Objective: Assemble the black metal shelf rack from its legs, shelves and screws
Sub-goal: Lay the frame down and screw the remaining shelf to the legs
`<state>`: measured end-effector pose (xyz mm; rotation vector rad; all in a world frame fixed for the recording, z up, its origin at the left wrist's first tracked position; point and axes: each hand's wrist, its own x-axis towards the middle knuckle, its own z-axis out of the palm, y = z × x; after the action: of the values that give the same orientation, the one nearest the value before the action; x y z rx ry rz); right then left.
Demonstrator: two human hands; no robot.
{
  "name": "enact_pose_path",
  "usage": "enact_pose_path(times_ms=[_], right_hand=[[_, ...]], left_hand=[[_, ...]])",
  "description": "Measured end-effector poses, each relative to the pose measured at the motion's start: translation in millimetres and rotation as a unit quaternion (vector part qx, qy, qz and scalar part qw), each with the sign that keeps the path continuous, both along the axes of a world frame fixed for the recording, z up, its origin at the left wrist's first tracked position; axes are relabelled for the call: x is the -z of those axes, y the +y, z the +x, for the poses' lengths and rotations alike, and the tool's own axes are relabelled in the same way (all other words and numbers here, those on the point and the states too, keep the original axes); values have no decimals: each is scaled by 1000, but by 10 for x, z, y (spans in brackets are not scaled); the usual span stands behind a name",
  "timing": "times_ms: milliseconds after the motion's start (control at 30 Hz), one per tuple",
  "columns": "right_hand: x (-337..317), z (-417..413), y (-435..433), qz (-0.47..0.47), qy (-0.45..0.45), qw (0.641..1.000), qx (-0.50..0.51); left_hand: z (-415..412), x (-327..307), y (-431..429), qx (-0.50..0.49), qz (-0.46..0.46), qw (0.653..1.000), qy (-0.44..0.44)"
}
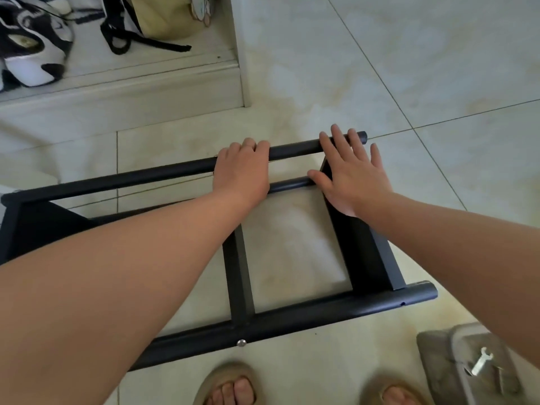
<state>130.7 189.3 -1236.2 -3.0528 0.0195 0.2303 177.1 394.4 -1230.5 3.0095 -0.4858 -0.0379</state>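
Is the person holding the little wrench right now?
No, the wrench lies alone on a grey pad at the lower right.

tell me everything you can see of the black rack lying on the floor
The black rack looks like matt painted metal and lies on its side on the tiled floor, partly built. Round tube legs run across, joined by flat shelves and a narrow bar. A silver screw shows in the near leg. The left hand grips the far leg; the right hand rests flat on it and a shelf edge.
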Motion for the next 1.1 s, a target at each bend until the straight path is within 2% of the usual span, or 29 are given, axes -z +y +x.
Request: enact_pose_path(times_ms=[233, 433, 667, 833, 933, 1000, 1100], right_hand=[[-426, -563, -145, -26, 39, 999, 11], [-906, -1241, -499, -58, 60, 996, 19], [-1239, -2091, -1061, -56, 93, 992, 63], [-1157, -2680, -1426, -38, 146, 986, 72], [-982, -2950, -1567, 1, 170, 983, 72], [-827, -3096, -1633, 25, 195, 976, 91], [-542, -3285, -1709, 47, 229, 965, 117]], left_hand=[[-438, -292, -123, 11, 34, 998, 60], [-936, -755, -456, 100, 45, 989, 102], [-1515, -1153, -1081, 211, 28, 972, 97], [-2076, -950, -1504, 332, 11, 934, 134], [-2336, -762, -1684, 399, 31, 904, 148], [-2441, -659, -1773, 424, 40, 894, 139], [-2531, -502, -1851, 437, 50, 881, 173]])
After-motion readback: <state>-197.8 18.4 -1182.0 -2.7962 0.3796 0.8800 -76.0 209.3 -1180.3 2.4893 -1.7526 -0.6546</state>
